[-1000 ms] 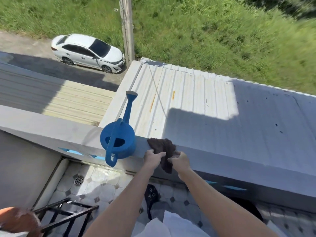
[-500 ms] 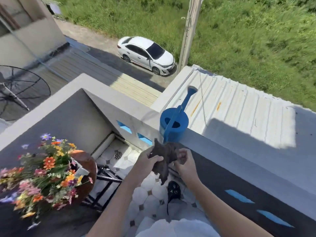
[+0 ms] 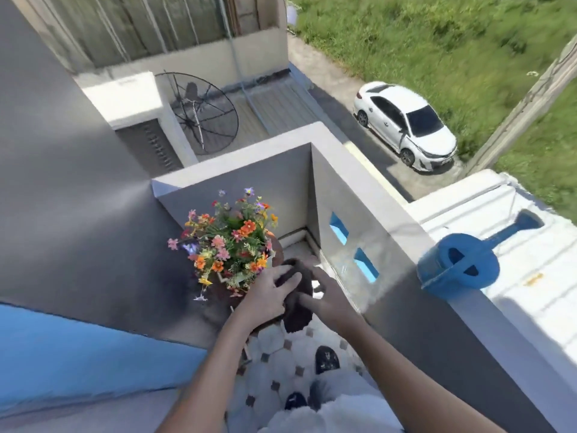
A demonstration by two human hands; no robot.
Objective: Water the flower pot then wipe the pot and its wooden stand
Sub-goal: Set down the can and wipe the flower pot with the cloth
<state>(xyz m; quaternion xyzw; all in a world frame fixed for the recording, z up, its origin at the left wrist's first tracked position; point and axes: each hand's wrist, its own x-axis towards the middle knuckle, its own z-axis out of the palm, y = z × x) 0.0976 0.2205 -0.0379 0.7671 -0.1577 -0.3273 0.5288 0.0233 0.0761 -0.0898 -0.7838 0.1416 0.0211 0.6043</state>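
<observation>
Both hands [image 3: 268, 295] [image 3: 324, 296] carried cloth [image 3: 296, 310] — gripped — to flower-filled pot [image 3: 276, 250]; watering can [image 3: 459, 265] stayed

A home's upstairs balcony: tiled floor [image 3: 281, 345], parapet wall [image 3: 390, 232], car [image 3: 406, 126] below.

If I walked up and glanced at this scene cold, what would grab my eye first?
Probably the bright bunch of flowers in the balcony corner, orange, pink and purple against grey walls. Right beside it, the left hand and right hand hold a dark brown cloth between them. Off to the right, a vivid blue watering can sits on top of the balcony wall, with a white car parked below.
</observation>
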